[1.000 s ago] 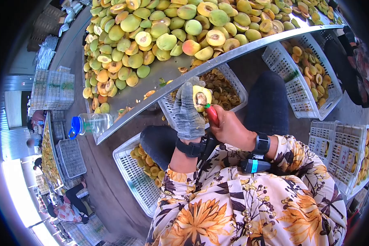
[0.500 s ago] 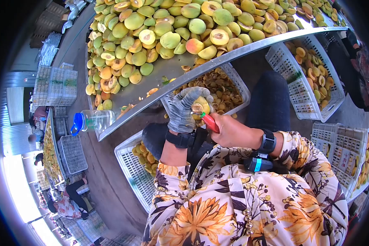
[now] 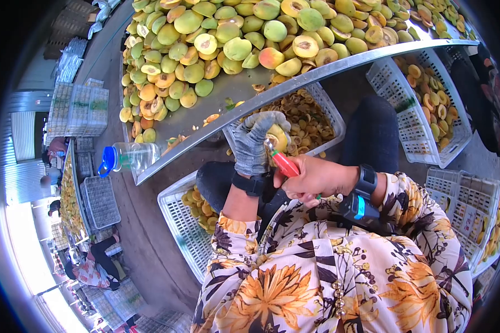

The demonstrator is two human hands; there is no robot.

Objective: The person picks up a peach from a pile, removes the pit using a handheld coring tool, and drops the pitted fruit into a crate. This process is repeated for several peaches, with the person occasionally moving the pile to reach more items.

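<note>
My left hand (image 3: 253,145), in a grey work glove, is closed around a yellow peach half (image 3: 279,137) above a crate of scraps. My bare right hand (image 3: 320,176) grips a red-handled pitting tool (image 3: 285,165) with green at its ends. The tool's metal tip meets the cut face of the peach half; how deep it sits is hidden. Beyond my hands, many whole-looking and halved peaches (image 3: 238,49) are heaped on a metal table (image 3: 228,89).
A scrap crate (image 3: 333,119) stands under the table edge. White crates of peach halves stand at right (image 3: 414,130) and by my left knee (image 3: 178,211). A clear bottle (image 3: 141,155) with a blue cap lies at the table corner. Other people sit at far left and right.
My right hand has turned and drawn slightly back, so the tool's metal tip now shows at the peach half. My left hand still holds the fruit. The view has shifted slightly.
</note>
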